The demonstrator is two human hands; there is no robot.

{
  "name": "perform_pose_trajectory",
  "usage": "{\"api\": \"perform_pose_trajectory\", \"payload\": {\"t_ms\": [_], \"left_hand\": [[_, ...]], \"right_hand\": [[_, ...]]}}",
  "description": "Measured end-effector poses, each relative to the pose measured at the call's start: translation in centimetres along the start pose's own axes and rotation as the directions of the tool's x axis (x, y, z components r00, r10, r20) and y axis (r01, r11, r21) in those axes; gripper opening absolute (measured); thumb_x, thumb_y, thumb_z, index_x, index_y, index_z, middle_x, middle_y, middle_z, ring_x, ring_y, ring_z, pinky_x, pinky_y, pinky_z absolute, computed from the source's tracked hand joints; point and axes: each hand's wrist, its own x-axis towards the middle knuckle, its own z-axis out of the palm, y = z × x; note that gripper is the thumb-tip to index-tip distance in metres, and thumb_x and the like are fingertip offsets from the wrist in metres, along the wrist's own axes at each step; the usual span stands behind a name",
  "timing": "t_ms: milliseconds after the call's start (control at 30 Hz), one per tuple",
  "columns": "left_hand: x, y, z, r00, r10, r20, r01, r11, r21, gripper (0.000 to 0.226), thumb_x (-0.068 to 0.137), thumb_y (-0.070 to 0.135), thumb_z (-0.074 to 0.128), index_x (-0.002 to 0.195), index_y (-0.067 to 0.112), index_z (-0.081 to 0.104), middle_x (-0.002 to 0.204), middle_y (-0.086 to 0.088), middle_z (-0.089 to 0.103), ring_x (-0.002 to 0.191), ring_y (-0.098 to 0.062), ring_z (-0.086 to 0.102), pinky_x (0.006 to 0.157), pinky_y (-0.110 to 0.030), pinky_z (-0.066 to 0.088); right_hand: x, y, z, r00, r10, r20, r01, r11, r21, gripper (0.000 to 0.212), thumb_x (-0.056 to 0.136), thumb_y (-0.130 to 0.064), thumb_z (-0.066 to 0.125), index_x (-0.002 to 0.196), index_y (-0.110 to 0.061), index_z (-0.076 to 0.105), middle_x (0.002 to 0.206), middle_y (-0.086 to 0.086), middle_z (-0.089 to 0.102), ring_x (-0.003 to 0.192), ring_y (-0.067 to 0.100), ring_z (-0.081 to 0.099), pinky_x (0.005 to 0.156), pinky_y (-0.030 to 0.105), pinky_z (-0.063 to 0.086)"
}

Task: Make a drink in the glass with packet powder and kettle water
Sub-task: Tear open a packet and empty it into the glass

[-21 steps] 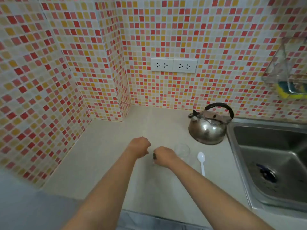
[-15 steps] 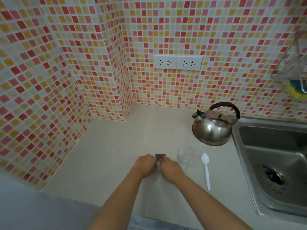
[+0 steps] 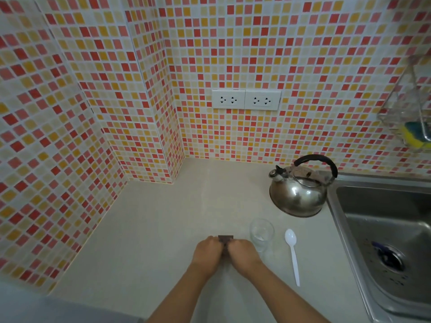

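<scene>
A small dark brown packet (image 3: pixel 225 238) sticks up between my two hands over the counter. My left hand (image 3: pixel 207 252) pinches its left side and my right hand (image 3: pixel 242 252) pinches its right side, knuckles close together; most of the packet is hidden by my fingers. A clear empty glass (image 3: pixel 261 233) stands just right of my right hand. A white plastic spoon (image 3: pixel 292 252) lies right of the glass. The steel kettle (image 3: pixel 299 192) with a black handle sits behind them, beside the sink.
A steel sink (image 3: pixel 384 229) fills the right side, its rim running next to the spoon. A wall rack (image 3: pixel 410 117) with a yellow sponge hangs above it. Two wall sockets (image 3: pixel 246 99) sit on the tiled back wall. Tiled walls enclose the pale counter (image 3: pixel 151 229) at left.
My hands have come together on the packet and drawn nearer to me, left of the glass. The view has tilted, showing more of the wall.
</scene>
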Motion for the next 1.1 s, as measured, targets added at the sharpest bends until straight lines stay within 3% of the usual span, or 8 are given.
{"api": "perform_pose_trajectory", "payload": {"t_ms": [300, 400, 533, 700, 833, 933, 1033, 1100], "left_hand": [[0.0, -0.8, -5.2, 0.996, 0.034, -0.078, -0.033, 0.999, 0.015, 0.028, 0.087, 0.022, 0.052, 0.111, 0.015, 0.065, 0.113, -0.011, 0.069, 0.107, -0.03, 0.064, 0.086, -0.034, 0.048], [-0.4, -0.6, -7.6, 0.993, 0.016, -0.117, -0.026, 0.996, -0.087, 0.032, 0.084, 0.023, 0.057, 0.115, 0.019, 0.065, 0.11, -0.011, 0.069, 0.104, -0.031, 0.064, 0.084, -0.033, 0.049], [-0.6, 0.7, -10.2, 0.981, 0.005, -0.195, -0.056, 0.966, -0.253, 0.027, 0.083, 0.014, 0.054, 0.101, 0.019, 0.074, 0.101, -0.008, 0.073, 0.097, -0.027, 0.067, 0.078, -0.031, 0.052], [-0.2, 3.8, -12.4, 0.995, 0.053, -0.084, -0.084, 0.904, -0.419, 0.025, 0.091, 0.026, 0.059, 0.092, 0.009, 0.077, 0.093, -0.01, 0.074, 0.089, -0.026, 0.068, 0.074, -0.033, 0.051], [0.2, 6.7, -12.9, 0.996, 0.094, -0.007, -0.086, 0.87, -0.485, 0.016, 0.086, 0.01, 0.059, 0.09, 0.007, 0.075, 0.088, -0.011, 0.076, 0.078, -0.021, 0.073, 0.065, -0.026, 0.051], [0.6, 8.3, -12.8, 0.995, 0.078, 0.059, -0.029, 0.811, -0.584, 0.015, 0.084, 0.002, 0.062, 0.09, 0.002, 0.075, 0.088, -0.017, 0.076, 0.064, -0.019, 0.071, 0.063, -0.022, 0.055], [0.7, 9.0, -12.5, 0.99, 0.029, 0.136, 0.072, 0.733, -0.676, 0.011, 0.082, 0.001, 0.067, 0.089, -0.002, 0.074, 0.089, -0.02, 0.075, 0.06, -0.018, 0.068, 0.061, -0.021, 0.053], [0.9, 9.3, -12.2, 0.988, -0.01, 0.152, 0.115, 0.699, -0.706, 0.012, 0.081, 0.005, 0.068, 0.089, -0.001, 0.075, 0.091, -0.017, 0.076, 0.066, -0.02, 0.07, 0.064, -0.021, 0.053]], "right_hand": [[-0.5, -1.7, -4.7, 0.986, 0.136, -0.093, -0.099, 0.94, 0.327, 0.027, 0.081, -0.019, 0.055, 0.101, -0.008, 0.069, 0.105, 0.019, 0.07, 0.098, 0.037, 0.065, 0.077, 0.036, 0.05], [-1.3, -1.2, -7.1, 0.977, 0.154, -0.149, -0.086, 0.918, 0.387, 0.03, 0.077, -0.014, 0.055, 0.103, -0.012, 0.07, 0.104, 0.015, 0.071, 0.099, 0.034, 0.065, 0.076, 0.032, 0.05], [-3.0, 1.0, -10.2, 0.963, 0.181, -0.198, -0.068, 0.878, 0.474, 0.032, 0.08, -0.005, 0.052, 0.1, -0.017, 0.073, 0.104, 0.007, 0.072, 0.095, 0.028, 0.066, 0.08, 0.032, 0.052], [-5.4, 4.3, -12.9, 0.958, 0.235, -0.163, -0.114, 0.837, 0.535, 0.026, 0.084, -0.004, 0.056, 0.086, -0.021, 0.075, 0.084, -0.002, 0.07, 0.075, 0.019, 0.066, 0.075, 0.034, 0.056], [-6.9, 6.4, -14.1, 0.961, 0.243, -0.134, -0.144, 0.849, 0.508, 0.029, 0.08, 0.001, 0.054, 0.085, -0.017, 0.076, 0.066, -0.005, 0.062, 0.068, 0.019, 0.062, 0.067, 0.033, 0.053], [-7.6, 7.5, -13.7, 0.949, 0.289, -0.126, -0.168, 0.801, 0.574, 0.024, 0.081, 0.0, 0.059, 0.095, -0.014, 0.073, 0.078, -0.001, 0.064, 0.075, 0.017, 0.061, 0.076, 0.035, 0.055], [-8.0, 8.0, -12.3, 0.852, 0.466, -0.237, -0.242, 0.754, 0.611, 0.028, 0.079, -0.013, 0.072, 0.106, -0.015, 0.065, 0.1, 0.003, 0.063, 0.09, 0.02, 0.061, 0.074, 0.03, 0.049], [-8.4, 7.7, -11.6, 0.752, 0.592, -0.291, -0.28, 0.686, 0.672, 0.022, 0.078, -0.022, 0.074, 0.096, -0.013, 0.065, 0.09, 0.001, 0.064, 0.084, 0.023, 0.063, 0.069, 0.03, 0.048]]}}
